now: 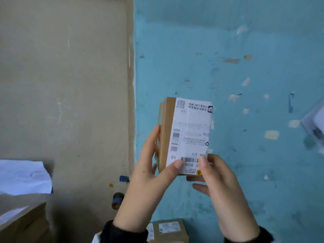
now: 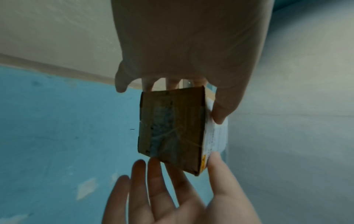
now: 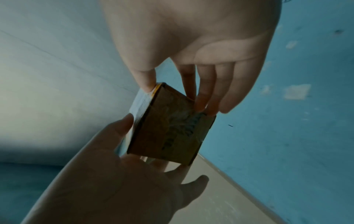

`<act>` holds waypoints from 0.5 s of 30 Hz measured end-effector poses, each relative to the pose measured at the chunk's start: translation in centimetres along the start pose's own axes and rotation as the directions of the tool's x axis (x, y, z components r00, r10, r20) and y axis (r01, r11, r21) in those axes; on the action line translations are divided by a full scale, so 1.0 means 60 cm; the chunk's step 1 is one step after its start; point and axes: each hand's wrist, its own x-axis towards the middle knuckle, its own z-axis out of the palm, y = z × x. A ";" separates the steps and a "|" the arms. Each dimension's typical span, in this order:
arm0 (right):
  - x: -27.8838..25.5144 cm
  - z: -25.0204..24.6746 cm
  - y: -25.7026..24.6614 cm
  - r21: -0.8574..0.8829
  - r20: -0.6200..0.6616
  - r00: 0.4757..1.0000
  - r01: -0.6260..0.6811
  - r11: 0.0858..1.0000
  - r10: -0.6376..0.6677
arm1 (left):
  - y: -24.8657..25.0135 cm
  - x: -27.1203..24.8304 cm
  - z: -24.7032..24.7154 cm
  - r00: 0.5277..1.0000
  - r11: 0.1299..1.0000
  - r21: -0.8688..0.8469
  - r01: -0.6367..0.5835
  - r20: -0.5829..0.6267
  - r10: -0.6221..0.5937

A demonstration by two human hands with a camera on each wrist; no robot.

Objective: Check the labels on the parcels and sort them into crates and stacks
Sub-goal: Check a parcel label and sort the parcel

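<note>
Both hands hold up a small brown cardboard parcel (image 1: 184,135), its white shipping label (image 1: 191,130) turned toward me with the print upside down. My left hand (image 1: 163,155) grips the parcel's left side, thumb on the label's lower edge and fingers along the far side. My right hand (image 1: 198,171) pinches the lower right corner, thumb on the barcode and fingers underneath. The left wrist view shows the parcel's taped brown end (image 2: 170,130) between the two hands. The right wrist view shows that end (image 3: 172,130) with my right thumb and fingers on opposite edges.
A second labelled cardboard parcel (image 1: 168,230) lies below my wrists. A white bag (image 1: 22,178) lies on a cardboard box (image 1: 22,223) at the lower left. A pale parcel (image 1: 315,127) shows at the right edge. The floor is blue (image 1: 228,67) and beige (image 1: 61,67).
</note>
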 end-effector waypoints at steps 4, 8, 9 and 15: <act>0.029 -0.004 -0.026 -0.007 0.012 0.993 0.121 0.993 -0.120 | 0.021 0.029 0.003 1.000 0.994 -0.107 -0.013 0.005 0.013; 0.046 -0.012 -0.036 0.191 0.096 0.993 0.046 0.981 -0.065 | 0.039 0.049 0.004 1.000 0.992 -0.122 0.004 0.027 -0.001; 0.047 -0.015 -0.037 0.227 0.130 0.991 0.012 0.974 -0.043 | 0.041 0.050 0.006 0.999 0.993 -0.118 0.013 0.031 -0.009; 0.027 -0.033 -0.024 0.357 0.222 0.975 -0.096 0.929 0.015 | 0.032 0.014 0.019 0.996 0.995 -0.058 0.086 0.026 -0.084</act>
